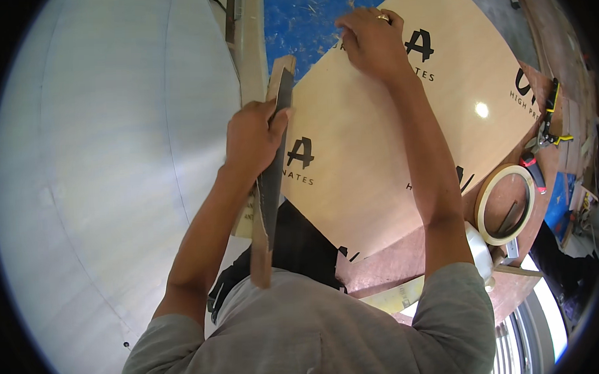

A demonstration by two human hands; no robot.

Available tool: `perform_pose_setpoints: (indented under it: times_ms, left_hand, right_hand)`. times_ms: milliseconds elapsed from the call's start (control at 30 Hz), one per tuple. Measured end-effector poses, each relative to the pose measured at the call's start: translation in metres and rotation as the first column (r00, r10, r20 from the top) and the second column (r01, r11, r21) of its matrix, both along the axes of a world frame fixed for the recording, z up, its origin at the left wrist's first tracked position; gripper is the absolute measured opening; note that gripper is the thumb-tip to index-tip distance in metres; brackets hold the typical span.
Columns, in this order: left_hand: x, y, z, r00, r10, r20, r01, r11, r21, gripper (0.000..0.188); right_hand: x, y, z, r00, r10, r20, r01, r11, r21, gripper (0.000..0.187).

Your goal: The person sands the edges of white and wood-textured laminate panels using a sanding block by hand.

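My left hand [253, 137] is closed around a long wooden strip [261, 254]. Along the strip's right side runs a stiff dark grey sheet [271, 178], which looks like sandpaper. The strip stands tilted beside the left edge of a large tan laminate sheet [357, 152] with black printing. Over that sheet's far left edge reaches my right hand [377, 42], a ring on one finger. Its fingers are bent but apart, with the thumb separate; the fingertips hang over the blue surface beyond, and I see nothing held in them.
A large pale panel [120, 147] fills the left side. To the right, on a brownish board [498, 203], lie a tape roll [481, 204], a red and black utility knife [532, 172] and yellow-black pliers [549, 129]. Farther away is a blue scuffed surface [313, 18] with debris.
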State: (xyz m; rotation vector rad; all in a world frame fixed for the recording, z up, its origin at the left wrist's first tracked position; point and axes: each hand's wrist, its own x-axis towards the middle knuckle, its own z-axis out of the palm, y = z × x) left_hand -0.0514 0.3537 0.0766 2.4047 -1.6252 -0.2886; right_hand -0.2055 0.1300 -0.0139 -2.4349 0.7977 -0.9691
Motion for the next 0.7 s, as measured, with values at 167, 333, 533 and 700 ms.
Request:
perform_pose_setpoints:
  times_ms: [167, 333, 533, 700]
  left_hand:
    - [0.012, -0.089, -0.002, 0.999, -0.027, -0.023, 0.024, 0.995, -0.097, 0.042]
    - [-0.010, -0.053, -0.023, 1.000, 0.008, -0.024, -0.009, 1.000, -0.030, 0.045]
    - [0.001, -0.027, 0.022, 0.987, 0.078, -0.138, -0.080, 0.997, -0.006, 0.044]
    - [0.002, -0.099, -0.020, 0.994, 0.010, -0.106, -0.017, 0.998, -0.062, 0.043]
  right_hand:
    - [0.002, 0.014, -0.003, 0.988, 0.112, -0.111, -0.130, 0.976, -0.172, 0.015]
    - [-0.004, 0.008, -0.003, 0.985, 0.103, -0.139, -0.116, 0.990, -0.086, 0.015]
    - [0.002, 0.009, 0.004, 0.987, 0.119, -0.111, -0.130, 0.987, -0.092, 0.017]
    - [0.005, 0.008, 0.000, 0.992, 0.124, 0.010, -0.125, 0.990, 0.062, 0.030]
